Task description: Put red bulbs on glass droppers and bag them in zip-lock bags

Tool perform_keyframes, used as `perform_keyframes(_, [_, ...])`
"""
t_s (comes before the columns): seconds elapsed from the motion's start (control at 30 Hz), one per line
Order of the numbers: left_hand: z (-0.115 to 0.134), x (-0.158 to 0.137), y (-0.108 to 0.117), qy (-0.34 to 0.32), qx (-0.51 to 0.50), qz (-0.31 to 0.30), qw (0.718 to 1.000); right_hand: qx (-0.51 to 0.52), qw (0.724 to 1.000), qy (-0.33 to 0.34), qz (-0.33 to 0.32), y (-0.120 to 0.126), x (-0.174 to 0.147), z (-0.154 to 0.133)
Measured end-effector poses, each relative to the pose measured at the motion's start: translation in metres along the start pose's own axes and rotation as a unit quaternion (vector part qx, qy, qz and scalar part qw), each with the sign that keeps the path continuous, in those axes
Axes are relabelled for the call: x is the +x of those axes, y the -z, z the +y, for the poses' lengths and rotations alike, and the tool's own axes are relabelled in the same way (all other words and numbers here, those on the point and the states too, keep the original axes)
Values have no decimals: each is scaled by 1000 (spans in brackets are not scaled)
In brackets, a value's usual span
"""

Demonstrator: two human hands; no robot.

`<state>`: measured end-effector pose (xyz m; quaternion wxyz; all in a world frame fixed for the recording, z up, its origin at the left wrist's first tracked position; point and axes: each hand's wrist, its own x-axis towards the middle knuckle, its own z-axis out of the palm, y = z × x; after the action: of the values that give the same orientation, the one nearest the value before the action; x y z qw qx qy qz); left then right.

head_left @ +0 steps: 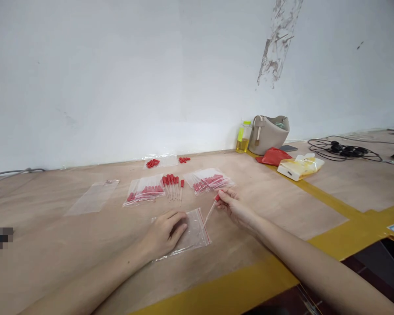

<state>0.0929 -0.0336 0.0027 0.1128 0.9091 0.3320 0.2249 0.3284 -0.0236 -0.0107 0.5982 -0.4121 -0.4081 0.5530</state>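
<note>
A clear zip bag [193, 234] with a red-lined zip edge lies flat on the table in front of me. My left hand [169, 232] rests on its left part, fingers slightly bent and thumb apart. Between thumb and fingers, my right hand [231, 205] pinches a glass dropper [210, 213] by its red rubber bulb. The dropper slants down to the left, its tip at the bag's zip edge; whether it is inside I cannot tell. Just beyond, several loose red-bulbed droppers [171, 181] lie together between filled bags on the left [146, 189] and right [210, 180].
Flat clear bags [93, 197] lie at the left. Red bulbs [153, 163] sit near the wall. Towards the right back are a bottle of yellow liquid [243, 138], a grey bag [269, 135], a red pouch [273, 156], a stained white box [300, 167] and black cables [346, 151].
</note>
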Motion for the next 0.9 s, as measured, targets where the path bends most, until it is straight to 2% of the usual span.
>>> perform_keyframes(0.07, [-3,-2,0,-24,-7,-7,1000,-55,995,11,-87,-6,-5,-2])
perform_keyframes(0.17, [-5,-5,-4,-28,-12,-7,1000,-170,964,76,-192,-15,-11,-4])
perform_keyframes(0.27, [-5,-5,-7,-13,-3,-7,1000,-261,929,90,-248,-19,-15,-3])
perform_keyframes(0.33, [-5,-4,-7,4,10,-8,1000,-283,922,82,-253,-19,-15,-1])
perform_keyframes(0.47, [-6,-7,-2,33,24,-27,999,-244,945,65,-206,-14,-9,1])
perform_keyframes(0.6, [-8,-14,2,19,31,-62,997,-104,989,69,-73,0,3,4])
perform_keyframes(0.7, [-9,-16,0,6,38,-64,997,-14,999,51,13,9,9,5])
perform_keyframes(0.77, [-9,-16,-2,4,40,-63,997,-12,998,57,35,11,10,6])
perform_keyframes(0.9, [-9,-15,-4,2,41,-52,998,-44,996,68,27,7,8,8])
